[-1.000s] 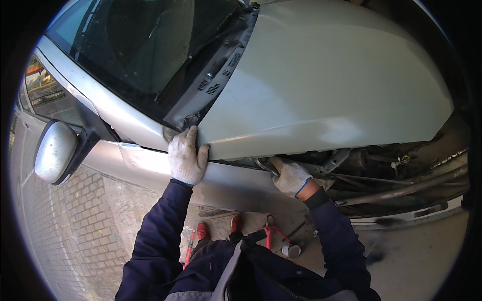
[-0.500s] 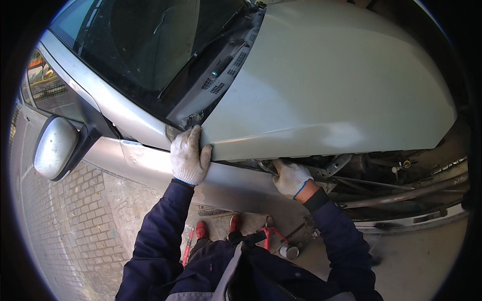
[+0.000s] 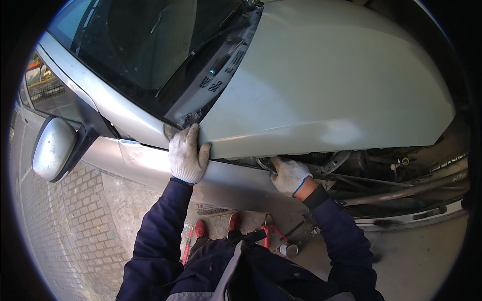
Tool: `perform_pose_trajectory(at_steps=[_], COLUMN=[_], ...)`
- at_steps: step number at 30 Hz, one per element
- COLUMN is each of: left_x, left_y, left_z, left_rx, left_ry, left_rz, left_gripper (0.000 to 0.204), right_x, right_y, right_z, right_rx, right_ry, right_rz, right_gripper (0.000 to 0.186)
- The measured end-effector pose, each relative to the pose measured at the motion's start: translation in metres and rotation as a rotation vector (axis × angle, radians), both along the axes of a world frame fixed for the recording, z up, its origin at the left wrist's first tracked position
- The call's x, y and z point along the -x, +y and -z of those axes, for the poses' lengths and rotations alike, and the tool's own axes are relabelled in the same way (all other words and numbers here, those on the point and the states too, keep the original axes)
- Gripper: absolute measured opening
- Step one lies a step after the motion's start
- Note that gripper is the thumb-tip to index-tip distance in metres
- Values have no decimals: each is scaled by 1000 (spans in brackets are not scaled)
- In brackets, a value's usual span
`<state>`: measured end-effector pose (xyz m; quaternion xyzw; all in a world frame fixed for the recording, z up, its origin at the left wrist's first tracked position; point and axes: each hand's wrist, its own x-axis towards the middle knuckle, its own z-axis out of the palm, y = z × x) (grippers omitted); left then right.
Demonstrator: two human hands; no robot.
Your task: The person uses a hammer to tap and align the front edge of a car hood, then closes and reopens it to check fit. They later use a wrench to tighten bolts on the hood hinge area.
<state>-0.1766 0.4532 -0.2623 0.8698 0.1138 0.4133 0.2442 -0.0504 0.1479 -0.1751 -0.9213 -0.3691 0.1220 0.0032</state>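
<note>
A pale grey-green car hood (image 3: 326, 85) lies lowered over the engine bay, with a gap along its near edge. My left hand (image 3: 188, 154), in a white knitted glove, rests on the hood's rear corner where it meets the silver fender (image 3: 236, 185). Its fingers lie stretched toward the windshield base and the thumb stands apart. Farther right, my right hand (image 3: 290, 176), gloved alike, reaches into the gap between hood and fender. The fingertips of that hand disappear under the hood's edge, so their grip is hidden.
At the left a silver side mirror (image 3: 55, 148) juts out. The windshield (image 3: 145, 45) and wiper cowl (image 3: 213, 75) are beyond my left hand. Engine-bay parts show at the right, near a bare front bar (image 3: 406, 194). A red metal stand (image 3: 270, 233) and a can (image 3: 288, 249) are on the ground.
</note>
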Motion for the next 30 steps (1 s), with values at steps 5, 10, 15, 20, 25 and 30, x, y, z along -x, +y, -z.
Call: perform_pose_trajectory(at_steps=[5,10,15,20,25,30], left_x=[0,-1,0,0,0,0], left_y=[0,0,0,0,1,1], left_z=[-1,-1,0,0,0,-1], left_rx=[-8,-11,-1,-4,2,1], left_ry=[11,0,2,13,22,13], left_rz=[0,0,2,0,9,7], left_gripper=[57,57,58,59,61,59], right_x=[-15,12,-7,-11,9,-14], right_y=[-7,6,-2,2,10,1], right_z=[-5,0,-11,-13,-8,-13], right_rx=[15,-14,82,20,86,61], right_ry=[-182,35,-114,-105,111,-121], right_rz=[-136,42,-45,-98,46,-128], right_gripper=[48,36,33,35,42,39])
